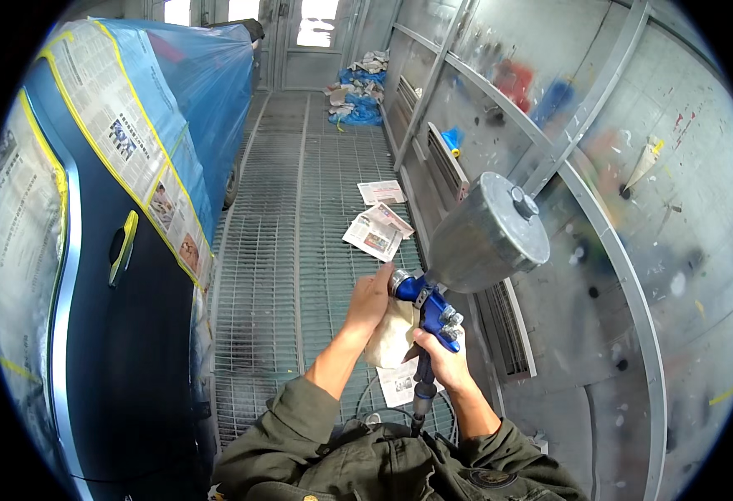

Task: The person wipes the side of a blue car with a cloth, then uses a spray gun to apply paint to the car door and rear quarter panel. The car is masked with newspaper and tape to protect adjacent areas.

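A blue spray gun (438, 321) with a large grey cup (490, 238) on top is held in front of me. My right hand (447, 357) wraps round its handle, below the metal knobs. At the gun's front end, my left hand (370, 299) is closed against the silver nozzle ring (399, 282). A cream cloth (393, 336) hangs between my hands, touching the left one; which hand grips it is hidden. From the handle's bottom a dark hose fitting (423, 394) runs down toward my body.
On the left stands a dark blue car door (145, 334), masked with newspaper (99, 100), yellow tape and blue film (207, 92). Newspaper sheets (375, 234) lie on the grated floor (270, 209). Crumpled masking waste (358, 92) is piled farther back. A paint-stained wall (617, 301) rises on the right.
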Available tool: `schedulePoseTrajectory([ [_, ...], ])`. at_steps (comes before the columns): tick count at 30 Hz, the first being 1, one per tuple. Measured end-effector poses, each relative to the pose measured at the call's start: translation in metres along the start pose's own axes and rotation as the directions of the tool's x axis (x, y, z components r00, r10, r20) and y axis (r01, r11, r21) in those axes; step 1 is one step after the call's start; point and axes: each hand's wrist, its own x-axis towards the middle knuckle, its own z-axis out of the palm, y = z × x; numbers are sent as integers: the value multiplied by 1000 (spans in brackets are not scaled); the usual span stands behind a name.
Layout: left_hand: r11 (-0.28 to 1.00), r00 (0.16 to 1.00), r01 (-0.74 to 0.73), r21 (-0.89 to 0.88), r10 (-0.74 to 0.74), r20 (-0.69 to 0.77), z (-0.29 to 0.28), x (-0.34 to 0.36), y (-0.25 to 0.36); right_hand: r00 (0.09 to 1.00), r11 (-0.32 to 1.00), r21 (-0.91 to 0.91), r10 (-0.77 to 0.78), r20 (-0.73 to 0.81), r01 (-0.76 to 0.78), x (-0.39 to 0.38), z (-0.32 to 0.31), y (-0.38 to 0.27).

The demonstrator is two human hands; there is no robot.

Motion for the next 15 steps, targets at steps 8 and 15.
schedulePoseTrajectory([
  [8,985,985,-168,38,166,45,-2,5,-16,999,997,75,-8,32,5,-4,1,3],
  [15,988,987,-151,9,151,48,-7,-10,-2,993,995,99,-15,116,4,9,0,-8],
])
